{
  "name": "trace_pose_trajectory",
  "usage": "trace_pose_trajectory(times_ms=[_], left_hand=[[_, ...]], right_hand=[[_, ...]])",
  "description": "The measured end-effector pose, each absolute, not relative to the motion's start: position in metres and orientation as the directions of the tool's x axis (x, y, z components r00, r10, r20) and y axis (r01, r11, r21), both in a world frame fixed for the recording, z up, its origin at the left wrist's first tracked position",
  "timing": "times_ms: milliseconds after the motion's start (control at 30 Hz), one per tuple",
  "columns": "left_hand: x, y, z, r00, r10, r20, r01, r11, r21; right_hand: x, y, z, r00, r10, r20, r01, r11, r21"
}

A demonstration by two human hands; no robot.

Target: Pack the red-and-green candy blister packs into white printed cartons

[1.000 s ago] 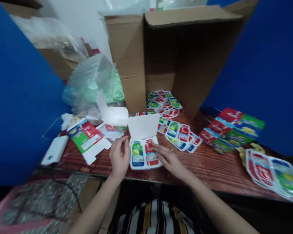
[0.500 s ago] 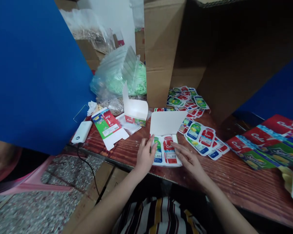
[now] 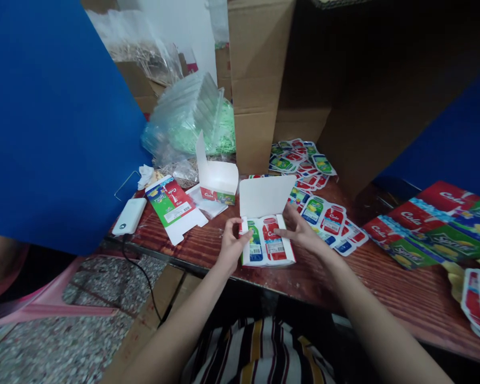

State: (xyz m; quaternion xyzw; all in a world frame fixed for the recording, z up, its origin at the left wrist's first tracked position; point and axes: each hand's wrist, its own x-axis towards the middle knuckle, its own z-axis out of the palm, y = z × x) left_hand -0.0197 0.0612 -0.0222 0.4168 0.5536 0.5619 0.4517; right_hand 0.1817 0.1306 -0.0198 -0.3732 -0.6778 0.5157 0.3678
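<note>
Two hands attend one open box (image 3: 288, 245) near the front edge of the counter (image 3: 384, 288), its lid (image 3: 264, 196) raised: the left hand (image 3: 231, 242) pinches the left side, and the right hand (image 3: 307, 233) has fingers spread at the right side, though any grip there cannot be confirmed. Seating the printed pack (image 3: 266, 245) appears in hand; the next move calls for thumbs clear.

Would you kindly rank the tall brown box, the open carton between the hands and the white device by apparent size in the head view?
1. Tall brown box
2. Open carton
3. White device
</note>
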Motion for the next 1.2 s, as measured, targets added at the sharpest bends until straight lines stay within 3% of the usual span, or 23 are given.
trace_pose_trajectory(times_ms=[133,200,300,400,500,567,633,733,933,1200], left_hand=[[-0.024,0.067,-0.020,-0.223,0.974,-0.050,-0.248,-0.008,0.969],[-0.029,0.068,-0.021,-0.225,0.972,-0.068,-0.220,0.017,0.975],[-0.034,0.065,-0.027,-0.232,0.972,-0.033,-0.123,0.005,0.992],[-0.032,0.061,-0.034,-0.267,0.964,0.014,-0.073,-0.035,0.997],[-0.024,0.057,-0.041,-0.328,0.945,-0.006,-0.106,-0.031,0.994],[-0.019,0.056,-0.043,-0.364,0.931,-0.024,-0.113,-0.019,0.993],[-0.016,0.056,-0.044,-0.381,0.924,-0.032,-0.097,-0.006,0.995],[-0.016,0.056,-0.044,-0.374,0.926,-0.047,-0.096,0.012,0.995],[-0.017,0.057,-0.044,-0.364,0.929,-0.065,-0.123,0.022,0.992],[-0.012,0.056,-0.041,-0.369,0.913,-0.172,-0.255,0.079,0.964]], right_hand=[[0.173,0.141,-0.021,-0.435,0.887,0.157,0.159,0.247,-0.956],[0.170,0.135,-0.023,-0.297,0.923,0.246,0.284,0.331,-0.900],[0.167,0.117,-0.015,-0.061,0.883,0.465,0.576,0.412,-0.706],[0.160,0.099,0.001,-0.152,0.814,0.560,0.623,0.519,-0.585],[0.141,0.091,0.014,-0.383,0.853,0.355,0.421,0.503,-0.755],[0.125,0.093,0.017,-0.467,0.870,0.158,0.279,0.315,-0.907],[0.112,0.098,0.016,-0.510,0.860,0.006,0.184,0.116,-0.976],[0.099,0.105,0.012,-0.528,0.842,-0.112,0.135,-0.047,-0.990],[0.095,0.112,0.007,-0.551,0.807,-0.213,-0.025,-0.271,-0.962],[0.096,0.110,0.006,-0.520,0.800,-0.299,-0.009,-0.355,-0.935]])
